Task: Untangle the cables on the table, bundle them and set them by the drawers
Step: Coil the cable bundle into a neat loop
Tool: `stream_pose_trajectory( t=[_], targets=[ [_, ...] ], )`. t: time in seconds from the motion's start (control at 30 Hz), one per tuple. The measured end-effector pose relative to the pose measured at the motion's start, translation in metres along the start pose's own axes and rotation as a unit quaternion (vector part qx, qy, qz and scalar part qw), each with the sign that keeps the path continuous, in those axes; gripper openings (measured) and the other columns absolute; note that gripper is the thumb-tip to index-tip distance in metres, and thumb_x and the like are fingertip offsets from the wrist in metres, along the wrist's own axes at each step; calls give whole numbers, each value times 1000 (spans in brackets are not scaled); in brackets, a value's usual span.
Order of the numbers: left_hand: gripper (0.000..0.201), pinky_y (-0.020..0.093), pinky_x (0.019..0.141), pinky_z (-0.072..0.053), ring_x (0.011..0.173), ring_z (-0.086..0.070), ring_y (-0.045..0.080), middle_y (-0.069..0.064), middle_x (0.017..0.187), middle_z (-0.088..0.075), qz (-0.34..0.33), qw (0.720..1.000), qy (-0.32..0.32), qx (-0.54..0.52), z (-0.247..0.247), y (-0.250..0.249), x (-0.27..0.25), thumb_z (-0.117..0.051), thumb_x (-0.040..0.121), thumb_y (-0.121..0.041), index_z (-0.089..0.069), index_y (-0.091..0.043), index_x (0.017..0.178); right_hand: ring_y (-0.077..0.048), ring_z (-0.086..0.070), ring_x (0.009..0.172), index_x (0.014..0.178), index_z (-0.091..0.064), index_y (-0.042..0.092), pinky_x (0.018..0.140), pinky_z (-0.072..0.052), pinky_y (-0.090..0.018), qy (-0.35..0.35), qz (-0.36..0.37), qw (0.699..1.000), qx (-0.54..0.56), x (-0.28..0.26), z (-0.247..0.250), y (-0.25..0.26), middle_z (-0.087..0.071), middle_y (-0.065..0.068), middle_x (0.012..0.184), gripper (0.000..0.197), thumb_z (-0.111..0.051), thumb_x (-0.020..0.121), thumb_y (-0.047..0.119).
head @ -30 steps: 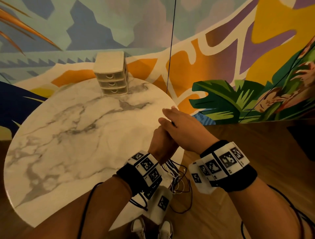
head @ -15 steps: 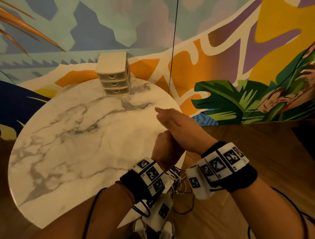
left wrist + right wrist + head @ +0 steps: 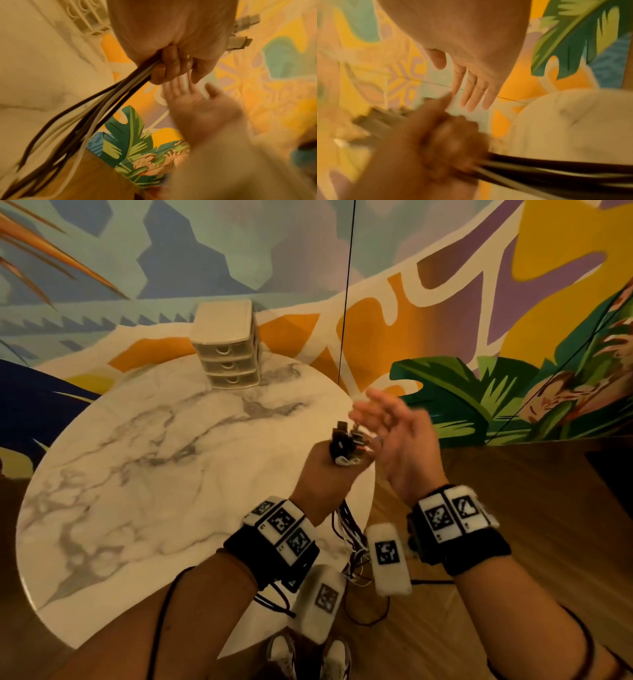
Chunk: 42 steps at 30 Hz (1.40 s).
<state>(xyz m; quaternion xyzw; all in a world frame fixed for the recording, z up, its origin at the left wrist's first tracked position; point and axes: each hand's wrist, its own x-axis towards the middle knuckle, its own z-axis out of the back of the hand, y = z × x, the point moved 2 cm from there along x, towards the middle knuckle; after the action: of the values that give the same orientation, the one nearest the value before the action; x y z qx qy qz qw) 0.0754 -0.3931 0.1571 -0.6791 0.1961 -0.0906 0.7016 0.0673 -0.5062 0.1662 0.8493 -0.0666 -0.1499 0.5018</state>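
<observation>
My left hand is fisted round the gathered cables, plug ends sticking up out of the fist over the marble table's 3 o'clock edge, while the long black and white tails hang off the rim toward the floor at 6 o'clock. My right hand is spread flat and holds nothing, palm just beside the plugs. To bundle well, I judge I should keep the fist tight so the ends stay level, then sweep the free hand down the strands and loop the slack back up in even turns, watching that the tails don't catch on my wrist-camera leads, which dangle among them. The three-drawer unit stands at the table's 12 o'clock edge, well apart from my hands; the marble between looks bare, and a thin black cord hangs against the mural behind
</observation>
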Motion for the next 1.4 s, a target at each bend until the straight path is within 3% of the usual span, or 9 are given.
stream_pose_trajectory(
  t=[0.13, 0.23, 0.4, 0.57, 0.7, 0.9, 1.03, 1.23, 1.4],
  targets=[
    [36, 20, 40, -25, 35, -28, 9, -7, 39, -34, -7, 990, -36, -136, 11, -22, 16, -62, 86, -3, -47, -19, 58, -9, -60, 69, 103, -60, -7, 68, -49, -24, 94, -74, 971, -207, -40, -9, -46, -60, -16, 88, 22, -43, 88, -6],
    [37, 22, 43, -28, 37, -28, 12, -5, 41, -32, -23, 983, -9, -181, 5, -34, 20, -62, 87, -7, -40, -17, 58, -6, -38, 44, 66, -52, 4, 51, -34, -26, 36, -35, 922, -384, -37, -8, -66, -44, -5, 55, 26, -55, 91, 13],
    [47, 22, 41, -21, 35, -20, 13, -3, 38, -25, 40, 982, 1, -183, 0, -26, 15, -58, 91, -18, -32, -20, 52, -14, -37, 51, 54, -45, 17, 53, -28, -30, -36, 37, 878, -476, -30, -3, -68, -46, 1, 51, 40, -54, 92, 25],
    [47, 16, 36, -17, 28, -20, 9, -5, 35, -24, 22, 961, -109, -253, 2, -36, 25, -56, 93, -21, -32, -19, 53, -7, -53, 70, 86, -51, 24, 61, -38, -17, -152, 180, 869, -435, -34, -5, -89, -56, 9, 80, 16, -67, 82, 22],
    [49, 15, 35, -18, 28, -19, 10, -5, 35, -23, 33, 951, -131, -278, -3, -32, 25, -54, 94, -25, -30, -17, 52, -13, -48, 72, 90, -43, 19, 61, -34, -24, -171, 89, 883, -429, -37, -11, -95, -50, 7, 75, 16, -58, 89, 17],
    [51, 17, 34, -18, 29, -19, 10, -5, 37, -21, 55, 947, -117, -293, 11, -36, 34, -55, 92, -28, -25, -20, 52, -11, -33, 51, 64, -43, 19, 48, -17, -10, -139, 280, 789, -530, -24, 1, -78, -33, 15, 59, 25, -56, 81, 33],
    [49, 16, 33, -17, 29, -18, 9, -6, 37, -22, 31, 943, -134, -301, 23, -50, 44, -55, 92, -31, -25, -21, 53, -18, -44, 48, 62, -55, 10, 43, -32, -21, -171, 257, 753, -581, -13, 19, -66, -51, 3, 56, 28, -67, 80, 28],
    [49, 17, 36, -15, 30, -17, 9, -6, 38, -20, 1, 962, -94, -256, 30, -54, 50, -53, 93, -33, -25, -23, 54, -16, -30, 39, 57, -46, 11, 45, -25, -27, 23, -94, 911, -402, -14, 77, -73, -35, -4, 47, 39, -66, 86, 28],
    [49, 13, 36, -18, 27, -18, 9, -6, 35, -22, 4, 955, -136, -264, 16, -36, 44, -56, 93, -29, -27, -19, 54, -5, -42, 42, 61, -65, 16, 48, -34, -26, -123, -59, 886, -444, -29, 106, -87, -53, 4, 48, 26, -64, 87, 20]
  ],
)
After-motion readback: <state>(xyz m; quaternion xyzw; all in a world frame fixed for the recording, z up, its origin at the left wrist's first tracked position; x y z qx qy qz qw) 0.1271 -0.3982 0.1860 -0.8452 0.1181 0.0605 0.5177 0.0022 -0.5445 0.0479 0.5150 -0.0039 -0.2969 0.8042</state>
